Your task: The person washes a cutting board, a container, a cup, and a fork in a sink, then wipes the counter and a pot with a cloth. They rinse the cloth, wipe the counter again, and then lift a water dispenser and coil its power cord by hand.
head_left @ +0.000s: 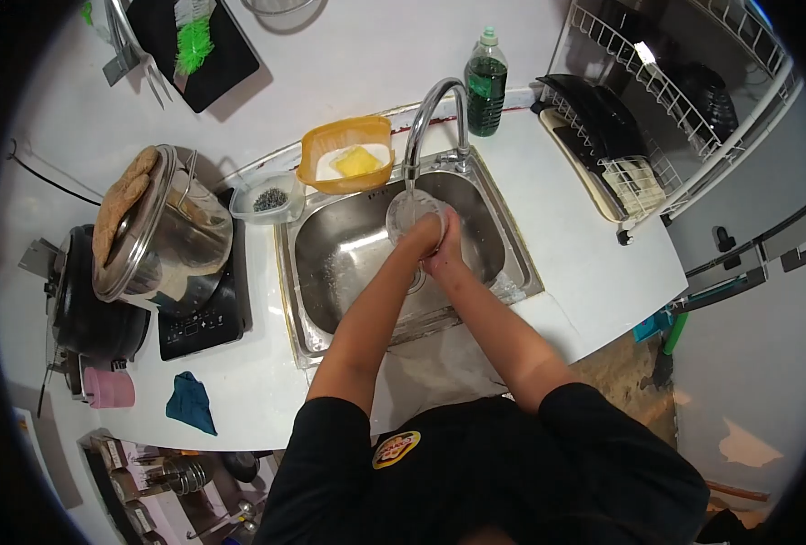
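Observation:
Under the running end of the faucet (pixel 437 91), a clear round bowl (pixel 406 214) is tilted over the sink (pixel 330 263). My right hand (pixel 451 240) is wrapped round the bowl's right side. Close against it, my left hand (pixel 426 234) reaches over the bowl's near rim, its fingers hidden. Behind the sink, left of the faucet, a yellow-orange tub (pixel 316 162) holds a yellow sponge (pixel 358 162) in whitish suds. Beside that stands a clear plastic container (pixel 247 213) with a dark scouring pad (pixel 271 199) inside.
A bottle of green liquid (pixel 486 91) stands behind the sink at right. Farther right is a white dish rack (pixel 643 173) with black dishes. On the left are a large steel pot (pixel 189 250) on an induction cooker (pixel 205 329), a pink cup (pixel 110 388) and a teal cloth (pixel 190 402).

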